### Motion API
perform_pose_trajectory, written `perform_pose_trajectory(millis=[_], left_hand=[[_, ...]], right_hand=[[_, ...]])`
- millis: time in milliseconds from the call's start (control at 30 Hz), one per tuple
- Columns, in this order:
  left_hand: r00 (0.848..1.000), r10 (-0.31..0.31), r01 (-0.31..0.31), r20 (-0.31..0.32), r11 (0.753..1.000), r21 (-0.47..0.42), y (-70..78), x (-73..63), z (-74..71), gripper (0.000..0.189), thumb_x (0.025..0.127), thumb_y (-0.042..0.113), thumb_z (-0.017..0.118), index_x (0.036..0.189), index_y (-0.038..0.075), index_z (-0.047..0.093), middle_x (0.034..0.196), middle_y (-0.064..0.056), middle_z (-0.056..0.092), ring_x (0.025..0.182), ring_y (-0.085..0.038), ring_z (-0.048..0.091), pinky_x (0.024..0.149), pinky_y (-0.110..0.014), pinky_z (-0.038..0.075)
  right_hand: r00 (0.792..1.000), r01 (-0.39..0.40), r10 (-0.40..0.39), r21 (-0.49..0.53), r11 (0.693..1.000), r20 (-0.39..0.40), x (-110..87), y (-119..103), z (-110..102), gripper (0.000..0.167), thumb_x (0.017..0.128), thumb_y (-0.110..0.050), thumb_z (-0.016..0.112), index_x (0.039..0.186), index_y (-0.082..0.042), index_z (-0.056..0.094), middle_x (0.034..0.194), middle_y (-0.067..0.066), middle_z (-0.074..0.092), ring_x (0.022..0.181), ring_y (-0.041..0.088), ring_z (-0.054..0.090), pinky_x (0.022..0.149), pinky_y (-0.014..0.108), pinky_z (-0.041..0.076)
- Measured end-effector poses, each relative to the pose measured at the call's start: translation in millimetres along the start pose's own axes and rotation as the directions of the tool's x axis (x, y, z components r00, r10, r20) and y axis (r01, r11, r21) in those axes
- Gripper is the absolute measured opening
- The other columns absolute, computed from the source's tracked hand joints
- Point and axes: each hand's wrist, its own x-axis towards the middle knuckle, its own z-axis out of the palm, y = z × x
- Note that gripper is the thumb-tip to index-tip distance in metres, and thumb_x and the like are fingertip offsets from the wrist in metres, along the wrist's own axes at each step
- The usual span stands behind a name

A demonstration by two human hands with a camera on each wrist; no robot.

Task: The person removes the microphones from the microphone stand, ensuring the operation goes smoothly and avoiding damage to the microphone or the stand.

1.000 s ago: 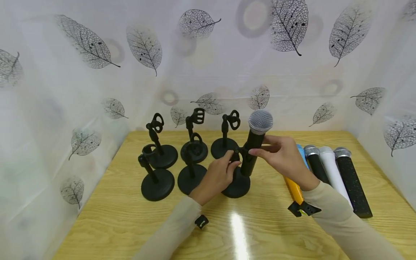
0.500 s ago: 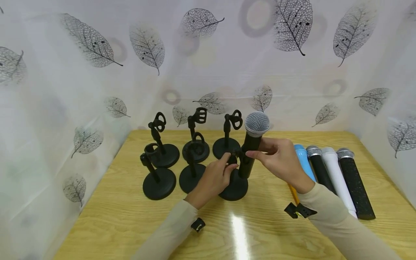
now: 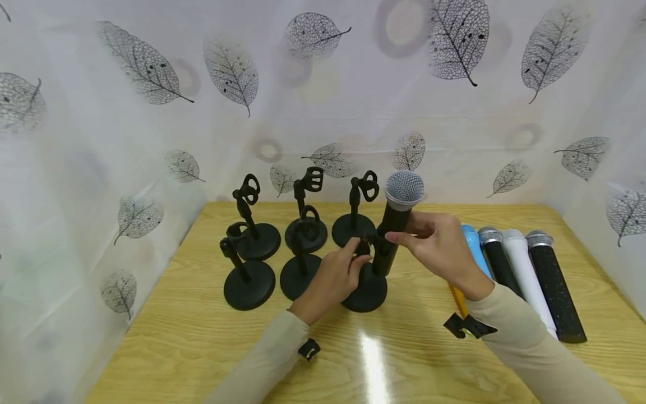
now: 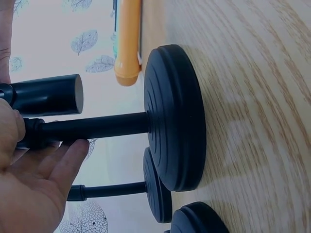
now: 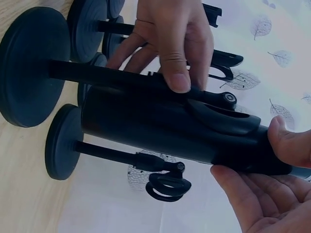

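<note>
In the head view a black microphone with a silver mesh head leans slightly right, its body in the clip ring of the front right desk stand. My right hand grips that body just below the head, thumb in front. On the stand's upper pole my left hand pinches with thumb and fingers. The right wrist view shows the clip ring around the microphone body, whose lower end runs alongside the pole. The stand's round base rests on the table in the left wrist view.
Several other black stands, including one at the front left, stand in two rows with bare clips. To the right lie a blue microphone, a black one, a white one, a speckled black one and an orange handle.
The microphone's head has swung slightly left, then back to the right. Both hands keep their grips, and the stand's base has barely shifted.
</note>
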Motion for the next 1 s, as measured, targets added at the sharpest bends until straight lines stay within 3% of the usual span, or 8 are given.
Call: perform_pose_trajectory(millis=[500,800,1000], left_hand=[[0.999,0.028,-0.027,-0.027,0.999,0.027,1.0,0.3,2.1,0.015,0.108,0.024,0.050,0.109,0.009,0.050,0.064,0.002,0.043,0.052,-0.008,0.043,0.049,-0.020,0.034],[1.000,0.017,-0.017,-0.023,1.000,0.021,1.6,-0.7,2.5,0.015,0.108,0.024,0.050,0.109,0.009,0.050,0.065,0.003,0.043,0.052,-0.008,0.043,0.049,-0.020,0.034],[0.999,0.036,-0.035,-0.033,0.999,0.021,1.7,-1.3,2.4,0.015,0.108,0.024,0.050,0.109,0.009,0.050,0.064,0.003,0.043,0.050,-0.008,0.042,0.048,-0.020,0.034]], right_hand=[[1.000,0.014,-0.014,-0.011,1.000,-0.004,7.1,-13,-14,0.008,0.086,-0.010,0.082,0.094,-0.008,0.081,0.085,0.002,0.077,0.073,0.009,0.073,0.062,0.020,0.055],[1.000,-0.001,0.001,-0.007,1.000,-0.002,10.9,-22,-21,0.009,0.087,-0.010,0.082,0.095,-0.006,0.080,0.086,0.004,0.077,0.072,0.019,0.074,0.061,0.021,0.055],[1.000,0.000,0.000,-0.013,1.000,-0.014,14.6,-27,-25,0.012,0.085,-0.008,0.082,0.096,-0.004,0.080,0.088,0.007,0.077,0.072,0.011,0.074,0.061,0.020,0.054]])
